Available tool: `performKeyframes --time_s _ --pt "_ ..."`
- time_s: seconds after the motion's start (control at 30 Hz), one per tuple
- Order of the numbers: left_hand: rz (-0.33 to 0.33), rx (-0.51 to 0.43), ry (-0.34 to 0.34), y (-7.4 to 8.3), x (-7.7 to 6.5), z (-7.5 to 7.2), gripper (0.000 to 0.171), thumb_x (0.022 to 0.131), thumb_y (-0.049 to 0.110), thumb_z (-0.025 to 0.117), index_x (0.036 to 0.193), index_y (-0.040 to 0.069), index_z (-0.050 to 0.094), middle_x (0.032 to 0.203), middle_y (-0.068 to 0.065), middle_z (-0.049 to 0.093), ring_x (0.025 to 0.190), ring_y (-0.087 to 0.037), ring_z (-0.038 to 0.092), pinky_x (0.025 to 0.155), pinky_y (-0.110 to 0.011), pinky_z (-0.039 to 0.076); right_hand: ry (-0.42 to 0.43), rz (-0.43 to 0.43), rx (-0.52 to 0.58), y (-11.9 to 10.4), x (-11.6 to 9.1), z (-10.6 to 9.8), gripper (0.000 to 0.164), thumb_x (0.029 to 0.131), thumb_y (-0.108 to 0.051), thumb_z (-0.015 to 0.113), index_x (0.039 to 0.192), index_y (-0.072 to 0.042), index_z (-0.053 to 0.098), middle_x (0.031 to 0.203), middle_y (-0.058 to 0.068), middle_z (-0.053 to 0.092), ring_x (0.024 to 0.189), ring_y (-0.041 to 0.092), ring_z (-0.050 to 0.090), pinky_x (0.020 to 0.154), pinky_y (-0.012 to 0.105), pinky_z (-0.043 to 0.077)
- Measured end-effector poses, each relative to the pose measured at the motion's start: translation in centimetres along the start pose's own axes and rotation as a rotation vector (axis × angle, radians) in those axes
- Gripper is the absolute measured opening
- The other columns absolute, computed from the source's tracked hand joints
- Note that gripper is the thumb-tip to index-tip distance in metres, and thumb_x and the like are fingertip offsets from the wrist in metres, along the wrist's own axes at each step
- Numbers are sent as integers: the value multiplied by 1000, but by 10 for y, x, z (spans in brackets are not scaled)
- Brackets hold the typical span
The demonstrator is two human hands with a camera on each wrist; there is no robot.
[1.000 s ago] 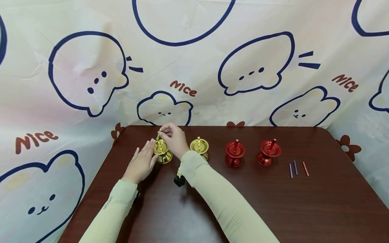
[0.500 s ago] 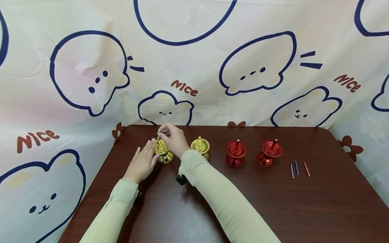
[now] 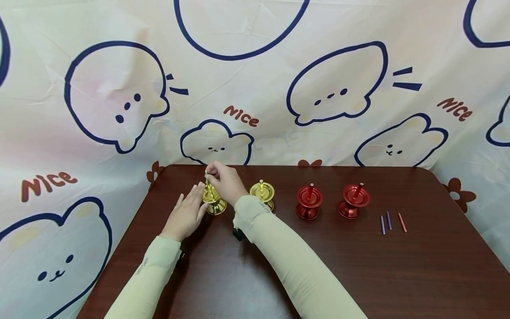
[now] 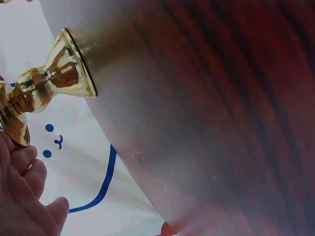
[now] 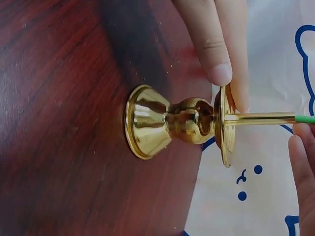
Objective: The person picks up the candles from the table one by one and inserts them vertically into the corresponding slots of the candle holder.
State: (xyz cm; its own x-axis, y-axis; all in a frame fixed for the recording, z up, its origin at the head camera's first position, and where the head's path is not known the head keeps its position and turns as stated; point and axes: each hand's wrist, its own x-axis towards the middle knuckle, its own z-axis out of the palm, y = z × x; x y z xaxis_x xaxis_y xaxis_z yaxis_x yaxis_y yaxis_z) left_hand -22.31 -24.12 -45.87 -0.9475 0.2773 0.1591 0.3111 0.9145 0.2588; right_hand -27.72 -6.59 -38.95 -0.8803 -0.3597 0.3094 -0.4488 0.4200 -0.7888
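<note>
A gold candle holder point(image 3: 215, 204) stands upright at the table's far left, with a round dish and a thin upright tube. My left hand point(image 3: 185, 215) holds it by the dish rim, its thumb point(image 5: 220, 73) at the edge and a finger reaching over the dish beside the tube. My right hand point(image 3: 227, 179) pinches a thin green candle point(image 5: 305, 119) between thumb and finger. The candle's lower end meets the top of the gold tube; its upper part is hidden by the fingers in the right wrist view.
A second gold candle holder point(image 3: 262, 192) stands behind my right wrist. Farther right are two red candle holders, one point(image 3: 309, 201) nearer and one point(image 3: 353, 201) beyond it. Two bluish thin sticks point(image 3: 383, 225) and a red one point(image 3: 402, 222) lie on the dark wooden table point(image 3: 398, 274).
My right hand has shifted very slightly left, still pinching the candle at the tube's top. My left hand and the candle holder stay in place.
</note>
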Motion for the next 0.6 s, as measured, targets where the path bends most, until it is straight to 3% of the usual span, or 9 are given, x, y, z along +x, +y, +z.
performKeyframes --time_s 0.6 --pt "5 -11 13 0 0 1 63 108 28 49 159 0 26 165 -18 26 152 -35 23 119 -63 18 -66 -58 -215 -6 2 -3 7 103 -17 62 110 -15 62 105 -2 71 94 8 64 87 21 51"
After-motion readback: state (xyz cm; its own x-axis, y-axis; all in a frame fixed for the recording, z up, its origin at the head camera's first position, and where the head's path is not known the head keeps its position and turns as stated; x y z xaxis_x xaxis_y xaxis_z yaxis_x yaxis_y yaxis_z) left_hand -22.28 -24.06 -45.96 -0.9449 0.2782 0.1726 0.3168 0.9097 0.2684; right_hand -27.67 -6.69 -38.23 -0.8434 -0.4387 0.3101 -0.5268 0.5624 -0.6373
